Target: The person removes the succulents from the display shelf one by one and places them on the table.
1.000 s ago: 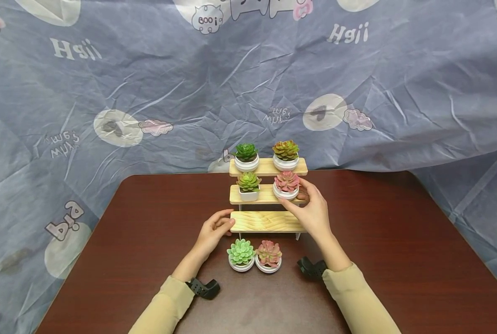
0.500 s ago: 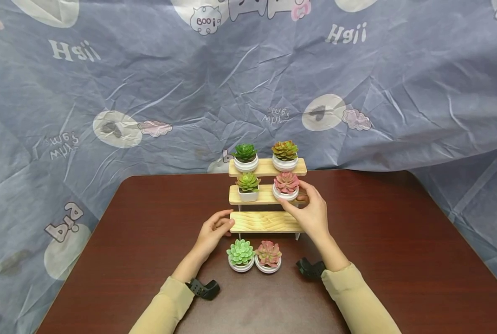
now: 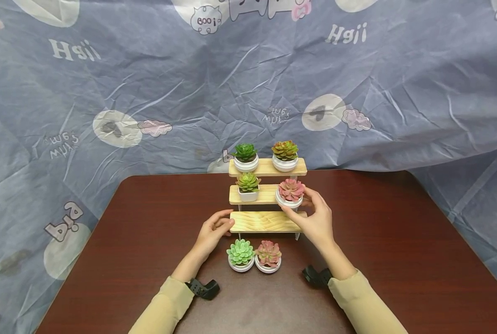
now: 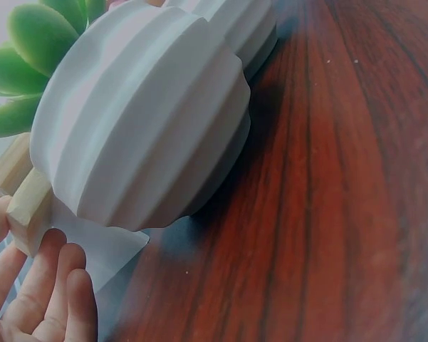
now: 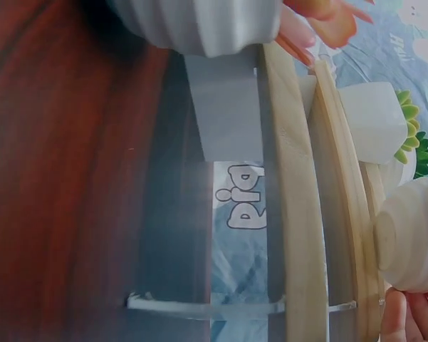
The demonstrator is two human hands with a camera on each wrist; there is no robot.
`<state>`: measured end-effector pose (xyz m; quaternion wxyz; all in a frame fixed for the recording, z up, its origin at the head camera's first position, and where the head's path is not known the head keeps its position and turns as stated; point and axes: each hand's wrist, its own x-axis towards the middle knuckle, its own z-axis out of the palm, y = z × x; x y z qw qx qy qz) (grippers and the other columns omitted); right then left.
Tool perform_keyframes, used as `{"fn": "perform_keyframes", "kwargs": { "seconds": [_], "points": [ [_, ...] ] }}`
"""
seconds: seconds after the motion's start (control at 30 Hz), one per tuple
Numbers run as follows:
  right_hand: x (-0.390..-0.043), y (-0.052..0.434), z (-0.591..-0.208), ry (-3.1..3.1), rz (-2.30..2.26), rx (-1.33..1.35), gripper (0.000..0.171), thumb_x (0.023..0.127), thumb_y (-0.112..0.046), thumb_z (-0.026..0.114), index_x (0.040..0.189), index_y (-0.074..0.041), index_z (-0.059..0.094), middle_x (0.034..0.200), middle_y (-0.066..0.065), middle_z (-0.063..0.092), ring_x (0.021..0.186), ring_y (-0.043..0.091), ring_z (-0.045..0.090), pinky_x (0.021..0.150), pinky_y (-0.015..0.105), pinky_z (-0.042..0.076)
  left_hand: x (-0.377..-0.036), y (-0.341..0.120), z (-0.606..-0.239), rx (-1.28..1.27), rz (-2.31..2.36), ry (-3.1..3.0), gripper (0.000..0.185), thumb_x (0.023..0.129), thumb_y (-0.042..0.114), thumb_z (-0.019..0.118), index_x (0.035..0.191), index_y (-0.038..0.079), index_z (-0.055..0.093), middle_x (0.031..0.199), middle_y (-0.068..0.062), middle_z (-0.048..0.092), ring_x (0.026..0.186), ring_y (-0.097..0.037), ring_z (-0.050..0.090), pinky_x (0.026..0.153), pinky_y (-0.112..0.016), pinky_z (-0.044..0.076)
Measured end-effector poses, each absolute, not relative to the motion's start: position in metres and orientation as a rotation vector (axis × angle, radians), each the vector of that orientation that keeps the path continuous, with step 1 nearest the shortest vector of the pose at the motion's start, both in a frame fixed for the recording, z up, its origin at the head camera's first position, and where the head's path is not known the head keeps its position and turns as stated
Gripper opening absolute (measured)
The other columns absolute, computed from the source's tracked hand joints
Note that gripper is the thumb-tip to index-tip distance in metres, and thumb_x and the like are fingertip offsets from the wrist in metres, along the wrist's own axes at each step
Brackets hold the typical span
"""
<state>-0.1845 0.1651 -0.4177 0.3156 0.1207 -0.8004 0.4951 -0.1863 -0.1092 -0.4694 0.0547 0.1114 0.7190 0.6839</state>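
While the left hand (image 3: 212, 230) rests against the left end of the lowest board of the three-tier pale wooden plant stand (image 3: 267, 221), its fingers loosely curved and touching the wood edge, the right hand (image 3: 315, 218) pinches the pink succulent in a round white ribbed pot (image 3: 290, 193) between thumb and fingers. That pot sits at the right end of the middle tier, overhanging the board's front edge, and whether it rests on the wood or is lifted cannot be told. Beside it on the same tier stands a green succulent in a square white pot (image 3: 248, 186). The top tier carries a dark green succulent in a round white pot (image 3: 246, 157) and a rust-green succulent in a round white pot (image 3: 285, 155). On the dark red-brown wooden surface (image 3: 398, 250), just in front of the stand, a pale green succulent in a white ribbed pot (image 3: 240, 255) and a pink-green succulent in a white pot (image 3: 268, 256) stand touching each other. A crumpled blue printed cloth (image 3: 148, 83) hangs behind.
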Motion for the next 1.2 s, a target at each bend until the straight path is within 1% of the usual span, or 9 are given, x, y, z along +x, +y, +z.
{"fn": "perform_keyframes", "kwargs": {
  "seconds": [0.17, 0.2, 0.3, 0.4, 0.53, 0.67, 0.8, 0.93, 1.2],
  "points": [
    [-0.164, 0.158, -0.397, -2.1, 1.281, 0.363, 0.057, 0.06, 0.007, 0.085, 0.111, 0.011, 0.059, 0.1, 0.02, 0.063, 0.076, 0.023, 0.06, 0.072, 0.029, 0.052, -0.186, -0.109, -0.469, 0.328, 2.08, 2.184, 0.041, 0.094, 0.014, 0.06, 0.132, 0.002, 0.05, 0.098, -0.01, 0.066, 0.082, -0.013, 0.062, 0.078, -0.04, 0.053],
    [-0.162, 0.158, -0.397, -2.095, 1.272, 0.372, 0.057, 0.059, 0.008, 0.085, 0.11, 0.011, 0.059, 0.1, 0.02, 0.063, 0.075, 0.022, 0.06, 0.072, 0.025, 0.05, -0.186, -0.109, -0.469, 0.327, 2.079, 2.185, 0.041, 0.094, 0.014, 0.06, 0.132, 0.002, 0.051, 0.098, -0.01, 0.066, 0.081, -0.013, 0.062, 0.078, -0.04, 0.053],
    [-0.165, 0.164, -0.409, -2.089, 1.267, 0.396, 0.06, 0.058, 0.006, 0.086, 0.112, 0.009, 0.059, 0.101, 0.018, 0.063, 0.077, 0.017, 0.059, 0.073, 0.016, 0.047, -0.186, -0.109, -0.469, 0.325, 2.076, 2.189, 0.042, 0.094, 0.014, 0.06, 0.132, 0.0, 0.05, 0.097, -0.009, 0.067, 0.081, -0.013, 0.062, 0.078, -0.04, 0.053],
    [-0.169, 0.17, -0.423, -2.099, 1.253, 0.418, 0.064, 0.057, 0.003, 0.088, 0.115, 0.004, 0.06, 0.103, 0.014, 0.063, 0.08, 0.011, 0.058, 0.074, 0.013, 0.044, -0.186, -0.109, -0.469, 0.33, 2.075, 2.188, 0.043, 0.094, 0.014, 0.059, 0.133, -0.001, 0.049, 0.097, -0.009, 0.066, 0.081, -0.013, 0.061, 0.078, -0.041, 0.053],
    [-0.167, 0.175, -0.436, -2.125, 1.246, 0.445, 0.067, 0.059, -0.003, 0.088, 0.119, -0.002, 0.06, 0.107, 0.008, 0.063, 0.084, 0.009, 0.059, 0.074, 0.021, 0.047, -0.186, -0.109, -0.469, 0.331, 2.084, 2.181, 0.04, 0.094, 0.013, 0.059, 0.132, 0.002, 0.051, 0.097, -0.009, 0.066, 0.083, -0.013, 0.061, 0.078, -0.041, 0.053],
    [-0.161, 0.179, -0.443, -2.146, 1.255, 0.466, 0.068, 0.06, -0.007, 0.088, 0.121, -0.005, 0.059, 0.109, 0.006, 0.062, 0.085, 0.013, 0.059, 0.074, 0.027, 0.048, -0.186, -0.109, -0.469, 0.335, 2.084, 2.18, 0.039, 0.094, 0.013, 0.059, 0.131, 0.003, 0.052, 0.097, -0.01, 0.066, 0.084, -0.013, 0.061, 0.078, -0.04, 0.053],
    [-0.152, 0.18, -0.445, -2.189, 1.246, 0.463, 0.07, 0.058, -0.006, 0.09, 0.121, -0.005, 0.059, 0.11, 0.006, 0.062, 0.086, 0.014, 0.058, 0.075, 0.024, 0.046, -0.186, -0.109, -0.469, 0.341, 2.081, 2.181, 0.04, 0.094, 0.013, 0.059, 0.132, 0.002, 0.051, 0.097, -0.01, 0.066, 0.084, -0.013, 0.061, 0.078, -0.04, 0.053],
    [-0.141, 0.178, -0.437, -2.212, 1.259, 0.475, 0.069, 0.056, 0.001, 0.089, 0.118, 0.0, 0.059, 0.109, 0.011, 0.062, 0.084, 0.014, 0.06, 0.076, 0.021, 0.047, -0.186, -0.109, -0.469, 0.333, 2.081, 2.183, 0.038, 0.094, 0.013, 0.059, 0.131, 0.006, 0.053, 0.098, -0.01, 0.066, 0.083, -0.013, 0.062, 0.078, -0.041, 0.053],
    [-0.123, 0.174, -0.42, -2.252, 1.292, 0.492, 0.066, 0.056, 0.007, 0.086, 0.116, 0.007, 0.058, 0.109, 0.016, 0.062, 0.089, 0.007, 0.061, 0.084, 0.013, 0.045, -0.186, -0.109, -0.469, 0.343, 2.09, 2.175, 0.037, 0.094, 0.012, 0.059, 0.13, 0.005, 0.053, 0.099, -0.012, 0.066, 0.081, -0.013, 0.061, 0.079, -0.044, 0.052]
  ]
}}
